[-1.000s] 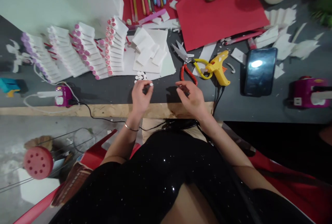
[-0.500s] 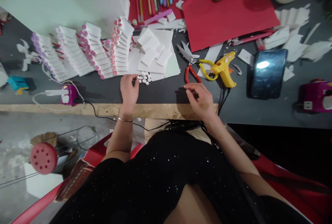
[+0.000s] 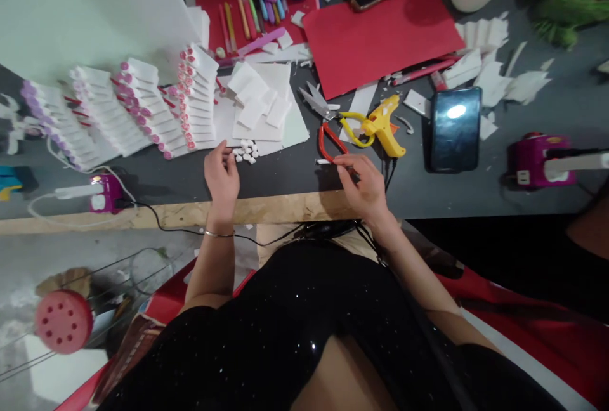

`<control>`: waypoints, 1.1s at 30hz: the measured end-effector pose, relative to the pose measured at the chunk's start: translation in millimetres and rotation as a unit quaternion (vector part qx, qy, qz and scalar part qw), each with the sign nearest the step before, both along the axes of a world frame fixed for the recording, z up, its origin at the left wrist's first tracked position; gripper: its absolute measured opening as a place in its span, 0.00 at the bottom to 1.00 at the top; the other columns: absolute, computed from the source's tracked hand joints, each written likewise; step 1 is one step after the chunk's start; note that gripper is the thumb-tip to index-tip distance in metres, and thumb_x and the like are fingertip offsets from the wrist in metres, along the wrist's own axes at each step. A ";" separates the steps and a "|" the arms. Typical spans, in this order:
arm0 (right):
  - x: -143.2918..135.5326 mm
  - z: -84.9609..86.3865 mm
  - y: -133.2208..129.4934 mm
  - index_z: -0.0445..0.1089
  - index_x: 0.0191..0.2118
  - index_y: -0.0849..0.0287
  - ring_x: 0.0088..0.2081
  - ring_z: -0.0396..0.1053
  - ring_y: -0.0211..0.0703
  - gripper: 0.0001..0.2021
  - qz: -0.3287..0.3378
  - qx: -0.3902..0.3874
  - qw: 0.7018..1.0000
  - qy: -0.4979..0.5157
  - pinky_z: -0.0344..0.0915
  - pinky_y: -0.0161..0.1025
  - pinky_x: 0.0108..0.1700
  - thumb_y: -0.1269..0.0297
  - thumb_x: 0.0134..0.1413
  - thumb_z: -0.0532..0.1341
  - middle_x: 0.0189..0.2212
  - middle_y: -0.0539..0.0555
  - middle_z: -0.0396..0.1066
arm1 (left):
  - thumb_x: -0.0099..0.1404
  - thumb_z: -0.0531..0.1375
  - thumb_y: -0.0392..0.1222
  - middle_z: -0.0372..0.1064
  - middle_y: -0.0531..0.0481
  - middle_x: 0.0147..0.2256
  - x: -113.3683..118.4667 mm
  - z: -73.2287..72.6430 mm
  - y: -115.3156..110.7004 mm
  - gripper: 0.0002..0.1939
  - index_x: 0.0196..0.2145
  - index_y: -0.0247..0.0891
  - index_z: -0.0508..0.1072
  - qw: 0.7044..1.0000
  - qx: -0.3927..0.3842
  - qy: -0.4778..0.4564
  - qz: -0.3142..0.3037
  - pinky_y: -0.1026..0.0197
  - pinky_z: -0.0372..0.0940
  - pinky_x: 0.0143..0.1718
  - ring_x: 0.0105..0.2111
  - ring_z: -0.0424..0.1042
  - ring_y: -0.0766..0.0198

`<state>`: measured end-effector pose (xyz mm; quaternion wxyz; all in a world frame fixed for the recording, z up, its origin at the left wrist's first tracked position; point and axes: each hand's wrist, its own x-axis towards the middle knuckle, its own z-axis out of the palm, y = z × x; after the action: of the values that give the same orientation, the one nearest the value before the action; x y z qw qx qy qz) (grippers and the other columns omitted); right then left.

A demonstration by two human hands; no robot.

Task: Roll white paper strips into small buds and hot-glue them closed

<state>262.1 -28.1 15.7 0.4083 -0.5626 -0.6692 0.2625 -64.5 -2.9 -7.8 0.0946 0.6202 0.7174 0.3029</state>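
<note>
My left hand [image 3: 221, 177] rests on the dark tabletop with fingers loosely curled and thumb and index apart. Just right of it lies a small pile of white pellets [image 3: 246, 151]. My right hand [image 3: 364, 184] has its thumb and index drawn together at the lower end of the scissors' red handle. A tiny white stick [image 3: 323, 161] shows right by those fingertips; whether they grip it or the handle is unclear. The scissors [image 3: 353, 127], with one red and one yellow handle, lie with blades apart. A yellow glue gun [image 3: 384, 127] sits against them.
White paper squares [image 3: 254, 97] lie behind the pellets. Rows of white rolls with pink and purple tips [image 3: 137, 103] stand at left. Red paper [image 3: 380, 37], a phone [image 3: 455, 129], marker pens [image 3: 259, 2] and purple power sockets [image 3: 105, 193] surround the work area.
The view has shifted right, so the table items appear further left. My left hand has drawn slightly away from the pellets, its fingers parting. My right fingertips are now against the red handle.
</note>
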 end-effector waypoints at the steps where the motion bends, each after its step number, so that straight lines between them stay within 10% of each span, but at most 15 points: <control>1: 2.1 0.8 0.5 0.74 0.41 0.55 0.43 0.75 0.44 0.09 -0.010 0.002 1.000 -0.001 0.74 0.42 0.41 0.63 0.66 0.56 0.42 0.57 0.78 | 0.72 0.55 0.38 0.75 0.40 0.46 1.5 1.4 -0.3 0.18 0.57 0.36 0.71 1.000 0.005 -0.008 0.008 0.54 0.69 0.50 0.46 0.74 0.57; 9: 19.5 -2.0 4.3 0.76 0.41 0.56 0.30 0.73 0.40 0.14 -0.069 -0.076 0.995 -0.006 0.69 0.37 0.35 0.52 0.65 0.59 0.33 0.53 0.79 | 0.70 0.59 0.41 0.69 0.47 0.33 15.3 13.4 -2.4 0.05 0.39 0.36 0.73 0.996 0.039 -0.025 0.072 0.58 0.65 0.37 0.32 0.68 0.63; 14: 25.2 -3.6 2.1 0.69 0.24 0.56 0.24 0.67 0.40 0.27 -0.072 -0.096 0.991 -0.057 0.62 0.38 0.31 0.43 0.68 0.52 0.18 0.51 0.67 | 0.71 0.60 0.45 0.64 0.51 0.26 27.8 19.7 -3.6 0.14 0.27 0.39 0.68 0.998 0.053 -0.009 0.046 0.58 0.63 0.36 0.29 0.64 0.63; 23: 51.8 -12.7 32.7 0.66 0.61 0.56 0.59 0.63 0.64 0.23 -0.146 0.023 0.971 -0.190 0.60 0.66 0.62 0.52 0.64 0.59 0.59 0.66 0.66 | 0.75 0.53 0.51 0.77 0.46 0.38 75.5 22.2 -8.0 0.17 0.43 0.39 0.76 0.996 0.063 -0.045 -0.040 0.59 0.69 0.40 0.35 0.74 0.63; 33: 89.1 -46.5 65.3 0.62 0.65 0.62 0.59 0.61 0.68 0.33 -0.048 -0.039 0.979 -0.193 0.58 0.71 0.63 0.60 0.54 0.66 0.57 0.69 0.64 | 0.76 0.52 0.50 0.77 0.46 0.33 101.8 7.7 -5.1 0.17 0.42 0.39 0.78 0.987 0.042 -0.056 -0.147 0.59 0.69 0.41 0.36 0.76 0.61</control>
<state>351.2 37.3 -30.8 0.2613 -0.6495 -0.6970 0.1553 37.2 -8.1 -0.1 0.1517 0.7042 0.5992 0.3495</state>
